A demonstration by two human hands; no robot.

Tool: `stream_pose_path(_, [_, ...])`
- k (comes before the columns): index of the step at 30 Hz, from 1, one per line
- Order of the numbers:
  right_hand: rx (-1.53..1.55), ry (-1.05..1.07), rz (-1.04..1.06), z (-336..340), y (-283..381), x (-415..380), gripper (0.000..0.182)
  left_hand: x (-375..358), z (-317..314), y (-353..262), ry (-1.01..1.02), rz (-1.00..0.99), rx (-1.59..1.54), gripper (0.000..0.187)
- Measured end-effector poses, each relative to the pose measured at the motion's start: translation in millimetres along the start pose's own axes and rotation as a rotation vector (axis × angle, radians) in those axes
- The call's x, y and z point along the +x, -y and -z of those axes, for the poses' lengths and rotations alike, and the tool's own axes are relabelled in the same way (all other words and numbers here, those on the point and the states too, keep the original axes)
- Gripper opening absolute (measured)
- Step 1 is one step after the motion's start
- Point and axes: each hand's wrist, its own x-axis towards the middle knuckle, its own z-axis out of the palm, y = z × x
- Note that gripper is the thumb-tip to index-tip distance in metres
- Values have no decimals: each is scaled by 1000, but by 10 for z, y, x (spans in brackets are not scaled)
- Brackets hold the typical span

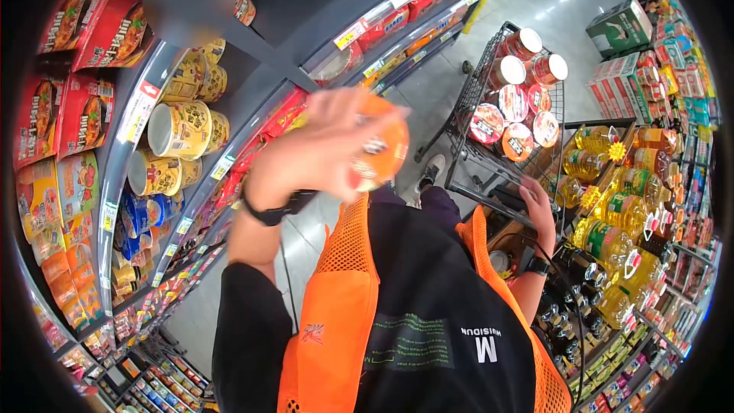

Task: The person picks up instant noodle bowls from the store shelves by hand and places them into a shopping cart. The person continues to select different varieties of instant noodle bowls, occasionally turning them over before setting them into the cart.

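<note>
My left hand [334, 141], smeared by motion, is closed around an orange instant noodle cup [384, 144] in front of my chest, beside the shelf. The cup's round orange lid faces up towards me. My right hand [539, 210] is beside the rear end of a black wire shopping cart [468, 99], its fingers loosely stretched out and holding nothing I can see. Several noodle cups stand in the cart, some with red-and-white lids [512, 103], one with an orange lid [518, 141], others showing white bottoms [508, 73].
Left of me, shelves hold yellow noodle tubs [180, 128], red noodle packs [86, 118] and blue packs [139, 222]. Bottles of cooking oil [608, 241] fill a display on the right, near the cart. Green and red cartons [621, 29] are stacked beyond it.
</note>
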Motion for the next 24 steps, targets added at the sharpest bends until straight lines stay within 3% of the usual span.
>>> stream_pose_path(3, [501, 240, -7, -146, 866, -31, 68, 761, -476, -380, -46, -306, -146, 122])
stream_pose_path(5, [837, 362, -11, -244, 688, 8, 77, 1338, -753, -708, 63, -446, -224, 126])
stream_pose_path(6, [1004, 425, -19, -298, 566, 37, 81, 1557, -1041, -840, -149, -549, -210, 129])
stream_pose_path(10, [1437, 449, -18, -360, 115, 61, 83, 2244, -1114, -1402, -128, -626, -227, 135])
stream_pose_path(13, [1564, 405, 19, -249, -76, 178, 84, 2554, -1218, -1608, 34, -614, -190, 132])
stream_pose_path(16, [1650, 305, 67, -14, -332, 186, 85, 2884, -1518, -1711, 10, -647, -258, 130])
stream_pose_path(18, [1664, 198, 111, 201, -499, 170, 85, 3074, -1415, -1794, 119, -615, -261, 125])
stream_pose_path(20, [1607, 70, 134, 525, -633, 226, 86, 3214, -1554, -1655, 94, -543, -471, 115])
stream_pose_path(22, [1488, -83, 141, 960, -676, 472, 89, 3209, -1567, -1460, 191, -300, -500, 98])
stream_pose_path(23, [1345, -206, 29, 1207, -718, 576, 91, 3153, -1759, -1271, 242, -239, -479, 87])
stream_pose_path(24, [1224, -183, 71, 1461, -733, 716, 90, 3038, -1996, -1059, 348, -171, -473, 81])
